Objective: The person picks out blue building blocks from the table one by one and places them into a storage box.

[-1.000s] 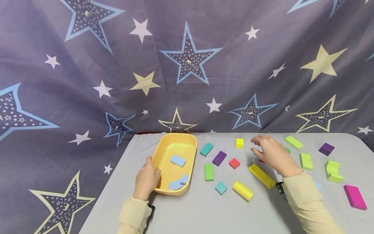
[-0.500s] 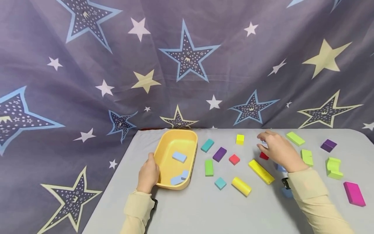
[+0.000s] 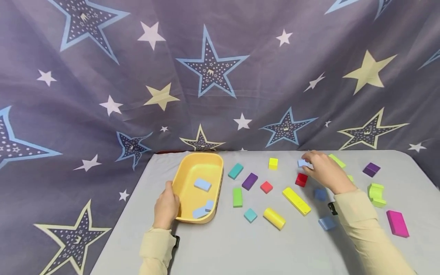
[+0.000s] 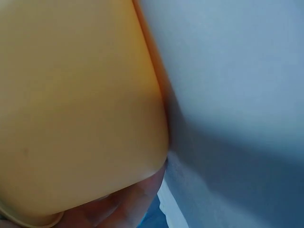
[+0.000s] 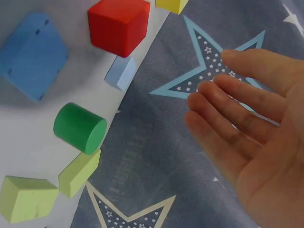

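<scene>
The left hand [image 3: 166,206] clasps the near-left side of the yellow tray [image 3: 208,172], thumb over its rim, presumably steadying it on the counter [image 3: 240,244]. Three light-blue blocks [image 3: 202,185] lie inside. Farther off, the right hand [image 3: 324,173] holds nothing, fingers loosely extended, apparently angled toward a fourth light-blue block [image 3: 302,163].

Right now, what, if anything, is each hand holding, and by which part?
The left hand holds the yellow tub by its left side, toward the near end. The right hand holds nothing.
</scene>
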`<state>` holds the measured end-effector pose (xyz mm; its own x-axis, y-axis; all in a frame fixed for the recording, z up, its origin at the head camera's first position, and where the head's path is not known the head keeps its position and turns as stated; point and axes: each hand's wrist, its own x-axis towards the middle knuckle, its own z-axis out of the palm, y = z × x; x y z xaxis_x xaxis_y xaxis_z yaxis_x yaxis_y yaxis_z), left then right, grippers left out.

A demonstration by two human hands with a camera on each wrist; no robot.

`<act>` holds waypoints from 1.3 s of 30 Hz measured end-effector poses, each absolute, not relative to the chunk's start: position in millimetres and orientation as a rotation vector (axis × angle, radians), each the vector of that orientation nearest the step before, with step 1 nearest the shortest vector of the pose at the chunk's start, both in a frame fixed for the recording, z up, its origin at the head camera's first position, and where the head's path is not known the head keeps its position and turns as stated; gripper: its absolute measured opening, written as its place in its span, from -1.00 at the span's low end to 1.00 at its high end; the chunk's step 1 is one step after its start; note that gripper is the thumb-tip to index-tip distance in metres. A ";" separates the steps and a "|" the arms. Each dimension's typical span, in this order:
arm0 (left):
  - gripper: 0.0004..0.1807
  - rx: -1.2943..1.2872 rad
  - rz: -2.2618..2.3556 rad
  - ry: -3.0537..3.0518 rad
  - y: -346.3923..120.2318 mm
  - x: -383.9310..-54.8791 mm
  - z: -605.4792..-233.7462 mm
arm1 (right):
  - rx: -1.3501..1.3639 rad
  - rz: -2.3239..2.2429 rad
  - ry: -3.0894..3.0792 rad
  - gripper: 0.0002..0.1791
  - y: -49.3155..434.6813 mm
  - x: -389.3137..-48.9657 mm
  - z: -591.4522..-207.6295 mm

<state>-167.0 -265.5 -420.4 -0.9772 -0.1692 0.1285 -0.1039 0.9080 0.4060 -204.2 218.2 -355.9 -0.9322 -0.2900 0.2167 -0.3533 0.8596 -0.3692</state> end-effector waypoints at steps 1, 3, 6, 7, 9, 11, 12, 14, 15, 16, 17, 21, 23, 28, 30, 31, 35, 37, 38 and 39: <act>-0.57 0.219 -0.610 -2.910 -266.6 -166.2 -419.6 | 0.506 0.617 -2.885 -0.69 218.1 -206.9 -356.2; -0.56 0.224 -0.617 -2.912 -268.1 -165.7 -419.1 | 0.510 0.613 -2.892 -0.69 218.7 -212.1 -357.4; -0.55 0.224 -0.627 -2.909 -268.1 -165.3 -418.9 | 0.512 0.607 -2.903 -0.69 220.8 -218.1 -360.0; -0.55 0.228 -0.628 -2.910 -267.9 -165.1 -419.1 | 0.515 0.606 -2.908 -0.69 221.6 -219.6 -360.9; -0.56 0.237 -0.621 -2.914 -267.1 -164.5 -419.6 | 0.521 0.612 -2.915 -0.69 223.3 -222.2 -362.7; -0.57 0.241 -0.612 -2.913 -264.7 -163.9 -420.5 | 0.513 0.609 -2.933 -0.68 226.0 -223.4 -364.6; -0.57 0.233 -0.603 -2.909 -263.8 -163.8 -420.9 | 0.508 0.605 -2.943 -0.66 227.6 -224.5 -365.0; -0.59 0.221 -0.584 -2.902 -262.6 -164.5 -421.2 | 0.500 0.589 -2.963 -0.64 231.2 -227.6 -364.9; -0.59 0.217 -0.575 -2.900 -262.3 -165.1 -421.0 | 0.492 0.577 -2.974 -0.63 232.6 -229.0 -364.9; -0.60 0.217 -0.572 -2.898 -262.2 -165.7 -420.5 | 0.489 0.566 -2.981 -0.62 234.0 -230.2 -364.6; -0.60 0.217 -0.568 -2.898 -262.4 -166.6 -420.2 | 0.487 0.559 -2.985 -0.61 235.2 -231.4 -364.3; -0.60 0.239 -0.574 -2.914 -263.8 -167.7 -419.6 | 0.476 0.560 -3.000 -0.61 237.8 -234.8 -367.1; -0.60 0.244 -0.576 -2.919 -264.4 -166.8 -420.2 | 0.462 0.574 -3.026 -0.59 238.0 -236.8 -369.5; -0.59 0.241 -0.576 -2.922 -265.9 -165.2 -420.4 | 0.389 0.592 -3.123 -0.54 237.4 -244.3 -377.0; -0.59 0.238 -0.580 -2.923 -266.1 -165.2 -420.4 | 0.360 0.590 -3.156 -0.51 237.2 -247.7 -379.9; -0.59 0.238 -0.582 -2.923 -266.3 -165.4 -420.4 | 0.349 0.596 -3.167 -0.50 237.2 -249.2 -381.5; -0.58 0.242 -0.590 -2.925 -266.2 -166.0 -420.6 | 0.350 0.581 -3.186 -0.50 238.0 -251.7 -388.0; -0.58 0.245 -0.594 -2.925 -266.0 -165.8 -420.6 | 0.387 0.572 -3.170 -0.53 239.1 -251.7 -391.6; -0.58 0.246 -0.595 -2.924 -265.8 -165.6 -420.4 | 0.415 0.565 -3.155 -0.55 239.8 -251.6 -393.0; -0.58 0.248 -0.595 -2.924 -265.8 -165.4 -420.4 | 0.438 0.563 -3.141 -0.58 240.3 -251.4 -394.5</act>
